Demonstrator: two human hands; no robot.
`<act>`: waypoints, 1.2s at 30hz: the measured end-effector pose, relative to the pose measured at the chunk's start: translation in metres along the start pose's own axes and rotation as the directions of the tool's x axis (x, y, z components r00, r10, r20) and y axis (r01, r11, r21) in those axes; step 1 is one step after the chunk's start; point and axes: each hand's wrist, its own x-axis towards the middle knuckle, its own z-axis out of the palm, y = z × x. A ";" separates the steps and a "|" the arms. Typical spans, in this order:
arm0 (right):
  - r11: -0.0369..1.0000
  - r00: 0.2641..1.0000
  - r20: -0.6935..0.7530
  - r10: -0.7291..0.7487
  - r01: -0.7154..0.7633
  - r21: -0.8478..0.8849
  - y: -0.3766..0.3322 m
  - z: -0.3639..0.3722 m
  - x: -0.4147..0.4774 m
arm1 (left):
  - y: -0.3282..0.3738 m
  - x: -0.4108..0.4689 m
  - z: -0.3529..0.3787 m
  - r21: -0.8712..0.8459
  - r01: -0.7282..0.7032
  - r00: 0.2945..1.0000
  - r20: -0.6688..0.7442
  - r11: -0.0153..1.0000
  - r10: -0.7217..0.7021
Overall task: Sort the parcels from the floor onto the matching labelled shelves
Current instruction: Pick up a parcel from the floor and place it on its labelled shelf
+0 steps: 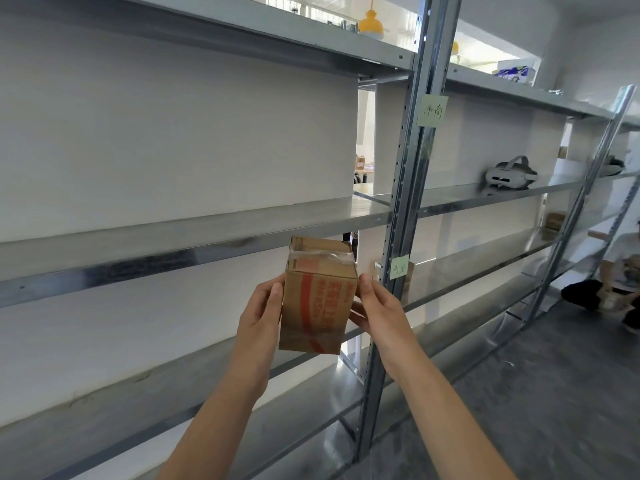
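Observation:
A small brown cardboard parcel [317,299] with red print and clear tape is held up in front of the metal shelving. My left hand [261,315] presses its left side and my right hand [377,311] grips its right side. The parcel hangs in the air between two shelf levels, just below the middle shelf [166,251] and left of the grey upright post [398,216]. Two green handwritten labels are stuck on that post: an upper label [432,111] and a lower label [399,267].
A white headset [510,174] lies on the right bay's shelf. Brown boxes [554,221] sit further right on a lower level. A person crouches on the dark floor at the far right [613,285]. A yellow lamp [370,26] hangs above.

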 end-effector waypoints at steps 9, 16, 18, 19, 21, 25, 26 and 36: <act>1.000 0.998 0.059 -0.008 0.007 0.012 0.013 0.006 -0.002 | -0.005 -0.002 -0.001 -0.078 0.026 0.998 -0.062 0.997 -0.031; 0.998 0.994 0.087 0.059 -0.057 -0.019 0.018 0.006 -0.001 | -0.023 -0.009 -0.005 -0.084 0.086 0.996 -0.020 0.993 -0.088; 0.998 0.994 0.085 0.066 -0.064 -0.027 0.016 0.006 -0.001 | -0.022 -0.007 -0.006 -0.099 0.101 0.994 -0.025 0.990 -0.104; 0.998 0.994 0.084 0.066 -0.064 -0.028 0.016 0.006 -0.001 | -0.021 -0.005 -0.006 -0.102 0.099 0.994 -0.028 0.990 -0.102; 0.998 0.994 0.088 0.065 -0.062 -0.029 0.015 0.005 -0.001 | -0.019 -0.004 -0.006 -0.097 0.088 0.995 -0.035 0.991 -0.092; 0.996 0.991 0.115 0.072 -0.066 -0.057 0.012 0.001 -0.002 | -0.020 -0.002 -0.008 -0.093 0.084 0.996 -0.019 0.992 -0.086; 0.996 0.988 0.135 0.071 -0.064 -0.058 0.012 -0.001 -0.002 | -0.020 -0.001 -0.008 -0.104 0.083 0.996 -0.010 0.991 -0.084; 0.993 0.975 0.210 0.073 -0.091 0.077 0.017 -0.005 -0.001 | -0.016 -0.001 -0.013 -0.189 0.016 0.999 -0.046 0.982 -0.025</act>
